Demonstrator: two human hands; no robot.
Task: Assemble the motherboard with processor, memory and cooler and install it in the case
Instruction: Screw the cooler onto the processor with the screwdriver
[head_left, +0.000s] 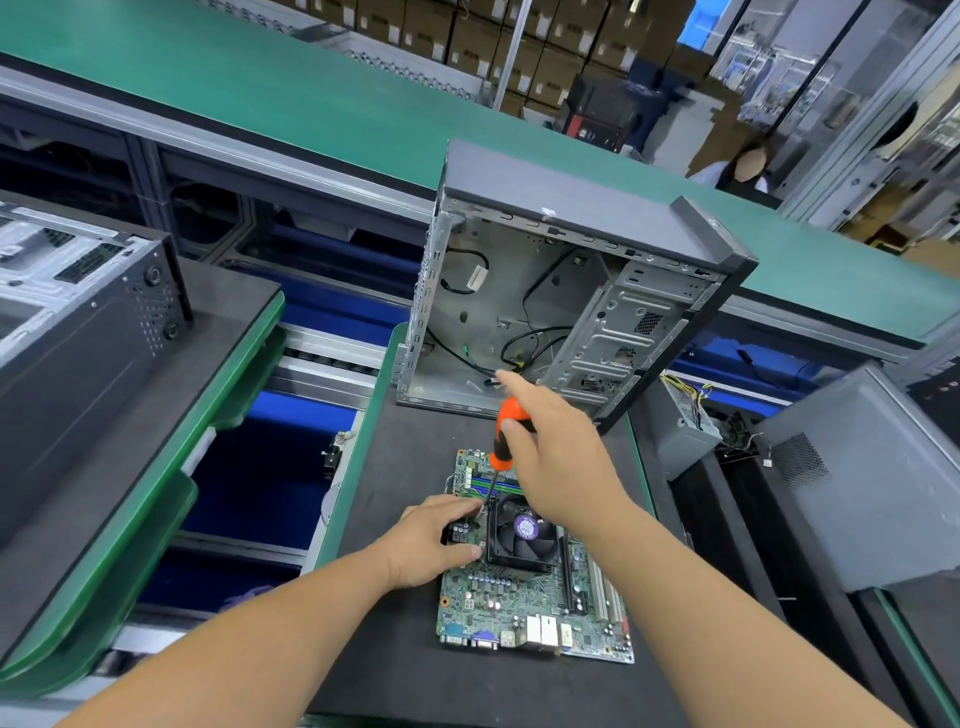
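A green motherboard lies flat on the dark mat in front of me. A black cooler fan sits on it, and memory sticks show at its far end. My right hand grips an orange-and-black screwdriver, whose shaft slants down to the fan's far left corner. My left hand rests on the board at the fan's left side, with the fingers by the screwdriver tip. The open grey case stands upright behind the board, with loose cables inside.
The dark work mat has a green edge with a drop on its left. Another case lies at the left, a grey side panel and a power supply at the right. A green conveyor runs behind; a person sits far right.
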